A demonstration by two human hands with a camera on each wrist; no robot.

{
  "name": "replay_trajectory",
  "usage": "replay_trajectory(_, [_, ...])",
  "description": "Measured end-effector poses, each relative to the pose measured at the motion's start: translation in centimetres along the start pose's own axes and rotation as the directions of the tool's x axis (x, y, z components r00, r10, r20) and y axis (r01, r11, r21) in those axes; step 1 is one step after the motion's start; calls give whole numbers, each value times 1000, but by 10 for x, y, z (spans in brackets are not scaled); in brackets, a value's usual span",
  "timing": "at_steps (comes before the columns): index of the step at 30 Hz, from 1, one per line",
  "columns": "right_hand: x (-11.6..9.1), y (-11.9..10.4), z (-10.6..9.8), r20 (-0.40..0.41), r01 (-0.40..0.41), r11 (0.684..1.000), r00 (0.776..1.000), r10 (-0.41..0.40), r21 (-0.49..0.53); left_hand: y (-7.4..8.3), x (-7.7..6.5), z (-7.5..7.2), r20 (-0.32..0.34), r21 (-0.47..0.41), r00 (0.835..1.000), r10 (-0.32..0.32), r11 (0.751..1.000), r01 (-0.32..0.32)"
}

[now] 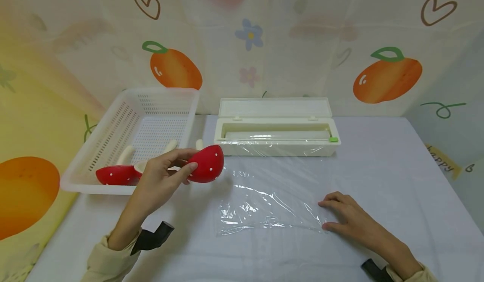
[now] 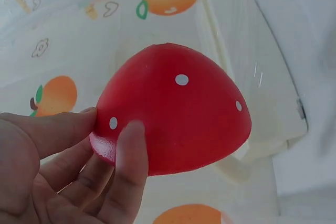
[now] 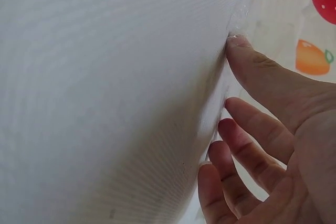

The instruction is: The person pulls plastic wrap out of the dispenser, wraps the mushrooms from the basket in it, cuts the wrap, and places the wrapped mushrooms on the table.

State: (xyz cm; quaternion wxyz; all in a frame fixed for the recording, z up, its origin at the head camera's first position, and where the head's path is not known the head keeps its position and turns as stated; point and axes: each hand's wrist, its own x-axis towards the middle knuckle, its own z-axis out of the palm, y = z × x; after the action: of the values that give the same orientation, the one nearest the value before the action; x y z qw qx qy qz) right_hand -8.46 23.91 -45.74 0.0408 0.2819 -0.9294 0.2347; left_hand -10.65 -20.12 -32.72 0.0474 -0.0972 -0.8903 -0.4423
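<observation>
A toy mushroom with a red, white-dotted cap is in my left hand, pinched between thumb and fingers with the cap turned down and the pale stem pointing up. It is held over the table, between the basket and the film. The left wrist view shows the smooth cap close up. A sheet of clear cling film lies pulled out toward me from a white film dispenser. My right hand rests at the sheet's near right corner, fingers loosely bent and fingertips touching there.
At the left stands a white perforated basket holding another red mushroom and pale stems, partly hidden by my left arm. The dispenser's lid is raised, and a green slider sits at its right end. A printed cloth hangs behind the table.
</observation>
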Motion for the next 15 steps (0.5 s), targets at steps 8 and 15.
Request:
replay_trajectory(8, [0, 0, -1, 1, -1, 1000, 1000, 1, 6, 5, 1, 17, 11, -60, 1000, 10, 998, -10])
replay_trajectory(15, [0, 0, 0, -13, 21, 1000, 1000, -21, -2, 8, 5, 32, 71, -174, 997, 20, 985, -8])
